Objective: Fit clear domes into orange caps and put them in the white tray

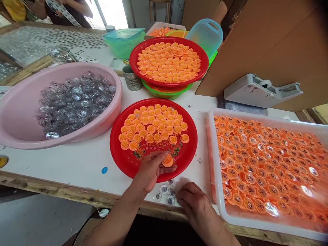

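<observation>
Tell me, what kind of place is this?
Probably a small hand-assembly workshop. A pink basin brims with clear plastic domes, a red tray holds orange caps, a white crate holds assembled pieces, and the left hand grips one orange cap.

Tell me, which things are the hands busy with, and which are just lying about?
In use: left hand pinching an orange cap over the near red tray; right hand at the clear lids.
Lying about: mug, glass tumbler, blue disc.
</observation>
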{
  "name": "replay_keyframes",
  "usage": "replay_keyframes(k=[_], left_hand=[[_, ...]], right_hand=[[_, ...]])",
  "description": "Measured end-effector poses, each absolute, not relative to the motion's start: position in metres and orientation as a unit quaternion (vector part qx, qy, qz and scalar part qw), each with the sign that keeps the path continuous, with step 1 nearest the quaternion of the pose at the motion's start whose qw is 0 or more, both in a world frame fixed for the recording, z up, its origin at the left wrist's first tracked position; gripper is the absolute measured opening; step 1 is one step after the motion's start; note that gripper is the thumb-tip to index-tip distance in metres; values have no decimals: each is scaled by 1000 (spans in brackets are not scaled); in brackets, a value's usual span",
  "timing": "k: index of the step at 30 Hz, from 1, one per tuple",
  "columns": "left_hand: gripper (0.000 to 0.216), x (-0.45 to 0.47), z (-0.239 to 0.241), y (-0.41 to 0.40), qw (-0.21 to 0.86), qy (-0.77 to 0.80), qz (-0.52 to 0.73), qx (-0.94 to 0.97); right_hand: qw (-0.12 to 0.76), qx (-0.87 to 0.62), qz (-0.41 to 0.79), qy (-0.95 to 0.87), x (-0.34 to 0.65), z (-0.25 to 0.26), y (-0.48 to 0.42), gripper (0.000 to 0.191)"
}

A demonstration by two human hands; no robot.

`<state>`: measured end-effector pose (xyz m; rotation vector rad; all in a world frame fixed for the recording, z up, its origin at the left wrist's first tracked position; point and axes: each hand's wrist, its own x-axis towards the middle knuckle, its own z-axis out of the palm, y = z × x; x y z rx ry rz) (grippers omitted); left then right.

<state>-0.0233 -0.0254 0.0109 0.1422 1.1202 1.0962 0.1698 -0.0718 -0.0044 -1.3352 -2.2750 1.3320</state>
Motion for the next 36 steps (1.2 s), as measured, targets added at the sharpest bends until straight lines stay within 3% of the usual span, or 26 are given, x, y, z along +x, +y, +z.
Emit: replay_keyframes(k=[9, 12, 16, 22, 29, 36], left_hand=[[28, -21, 12, -26, 701, 524, 479, 69], [24, -21, 12, -25, 698, 532, 474, 70], [28, -18, 17, -22, 690, 535, 485, 55], [31, -18, 16, -23, 703, 522, 477, 70], [35, -16, 15, -24, 685, 541, 453, 182], [40, -17, 25, -27, 719, 521, 414, 204]], right_hand=[[170, -433, 521, -716, 170, -2, -72, 34], [165, -439, 559, -684, 167, -4, -72, 30], [165, -435, 572, -676, 165, -6, -72, 39], [229, -423, 568, -668, 168, -6, -66, 20], [310, -489, 696, -424, 170, 3, -46, 20], [337, -511, 600, -516, 177, 18, -31, 12]])
